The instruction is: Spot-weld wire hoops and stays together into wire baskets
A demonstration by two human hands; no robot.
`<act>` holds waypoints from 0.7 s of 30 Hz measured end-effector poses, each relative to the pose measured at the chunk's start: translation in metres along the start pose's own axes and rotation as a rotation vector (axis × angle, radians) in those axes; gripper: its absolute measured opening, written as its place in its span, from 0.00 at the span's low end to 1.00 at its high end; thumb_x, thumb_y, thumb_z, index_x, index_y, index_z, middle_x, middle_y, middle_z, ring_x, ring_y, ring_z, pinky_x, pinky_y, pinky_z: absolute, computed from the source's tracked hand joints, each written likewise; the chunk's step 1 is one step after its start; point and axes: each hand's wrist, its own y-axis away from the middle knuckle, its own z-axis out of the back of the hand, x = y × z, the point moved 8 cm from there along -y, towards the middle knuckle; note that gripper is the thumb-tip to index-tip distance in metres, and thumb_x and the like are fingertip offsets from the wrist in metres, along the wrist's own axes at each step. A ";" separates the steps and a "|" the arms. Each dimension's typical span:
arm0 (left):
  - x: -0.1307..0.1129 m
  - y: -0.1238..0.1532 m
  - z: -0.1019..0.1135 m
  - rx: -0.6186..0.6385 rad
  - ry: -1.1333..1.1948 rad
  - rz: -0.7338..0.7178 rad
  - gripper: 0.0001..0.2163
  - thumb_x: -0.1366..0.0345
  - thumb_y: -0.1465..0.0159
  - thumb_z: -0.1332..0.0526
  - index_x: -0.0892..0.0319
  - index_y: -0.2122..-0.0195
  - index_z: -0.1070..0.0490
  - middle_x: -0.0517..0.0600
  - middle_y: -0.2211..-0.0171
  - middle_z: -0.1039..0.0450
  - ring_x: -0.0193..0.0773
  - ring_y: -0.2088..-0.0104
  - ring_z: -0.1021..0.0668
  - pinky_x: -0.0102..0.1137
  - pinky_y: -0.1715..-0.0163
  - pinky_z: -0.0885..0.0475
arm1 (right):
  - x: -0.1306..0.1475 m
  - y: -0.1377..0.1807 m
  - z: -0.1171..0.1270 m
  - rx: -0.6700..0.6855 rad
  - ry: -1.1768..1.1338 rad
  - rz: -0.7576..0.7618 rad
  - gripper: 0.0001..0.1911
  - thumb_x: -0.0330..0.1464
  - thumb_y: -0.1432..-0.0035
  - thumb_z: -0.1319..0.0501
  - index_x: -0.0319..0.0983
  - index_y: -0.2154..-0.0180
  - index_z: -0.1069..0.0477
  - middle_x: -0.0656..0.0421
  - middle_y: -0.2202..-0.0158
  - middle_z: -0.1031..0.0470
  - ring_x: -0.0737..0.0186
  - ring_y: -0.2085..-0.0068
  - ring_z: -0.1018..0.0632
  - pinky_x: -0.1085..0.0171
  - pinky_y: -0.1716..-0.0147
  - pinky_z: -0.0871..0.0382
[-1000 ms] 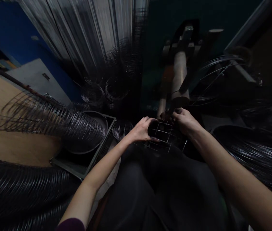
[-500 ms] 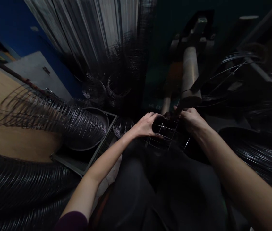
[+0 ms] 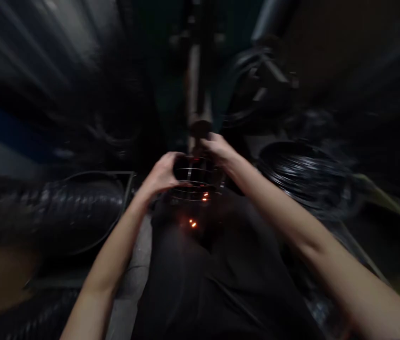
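A round wire frame (image 3: pixel 200 182) with thin metal rings and crossing wires sits low in front of me, above my dark-clothed lap. My left hand (image 3: pixel 164 174) curves around its left side, thumb below and fingers over the upper edge. At the upper right of the frame, close under the machine's cylindrical arm (image 3: pixel 200 113), my right hand (image 3: pixel 221 150) is closed in a pinch. What its fingertips hold is too dark and blurred to make out. Glowing orange sparks (image 3: pixel 193 224) drop below the frame, over the dark cloth.
Coiled wire rings (image 3: pixel 104 198) lie in a crate to the left. On the right is a dark bundle of shiny wire (image 3: pixel 292 165), with a crate edge (image 3: pixel 373 189) beyond it. The machine stands straight ahead. Motion smears much of the surroundings.
My view has turned to the right, so the machine and hands appear further left. Orange sparks have appeared under the wire frame. Both hands remain at the frame beneath the machine arm.
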 end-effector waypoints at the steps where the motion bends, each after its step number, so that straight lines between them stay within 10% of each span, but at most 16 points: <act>1: 0.004 -0.002 0.000 0.008 -0.010 0.037 0.34 0.52 0.54 0.29 0.63 0.49 0.36 0.56 0.52 0.31 0.47 0.51 0.27 0.42 0.50 0.31 | 0.005 -0.004 0.004 0.012 0.036 0.031 0.03 0.29 0.43 0.41 0.36 0.67 0.33 0.61 0.75 0.30 0.67 0.74 0.29 0.66 0.70 0.33; 7: 0.028 0.022 0.002 -0.161 -0.010 0.064 0.54 0.52 0.63 0.25 0.50 0.36 0.51 0.56 0.39 0.46 0.57 0.39 0.40 0.51 0.37 0.43 | 0.002 0.039 0.150 -0.404 0.651 0.373 0.12 0.37 0.39 0.44 0.37 0.59 0.28 0.55 0.57 0.25 0.57 0.55 0.27 0.61 0.53 0.35; 12: 0.074 0.088 -0.013 -0.385 0.149 0.296 0.46 0.52 0.51 0.30 0.52 0.35 0.53 0.57 0.41 0.43 0.53 0.40 0.36 0.53 0.40 0.40 | -0.101 0.094 0.294 -0.566 1.270 -0.070 0.13 0.32 0.42 0.43 0.31 0.58 0.28 0.43 0.61 0.26 0.50 0.62 0.27 0.58 0.63 0.37; 21: 0.099 0.189 -0.093 -0.461 0.082 0.584 0.26 0.54 0.41 0.38 0.61 0.44 0.37 0.59 0.47 0.34 0.46 0.44 0.31 0.44 0.42 0.37 | -0.135 0.092 0.325 -0.195 1.463 -0.110 0.07 0.24 0.49 0.35 0.37 0.70 0.32 0.50 0.68 0.31 0.63 0.73 0.40 0.61 0.70 0.47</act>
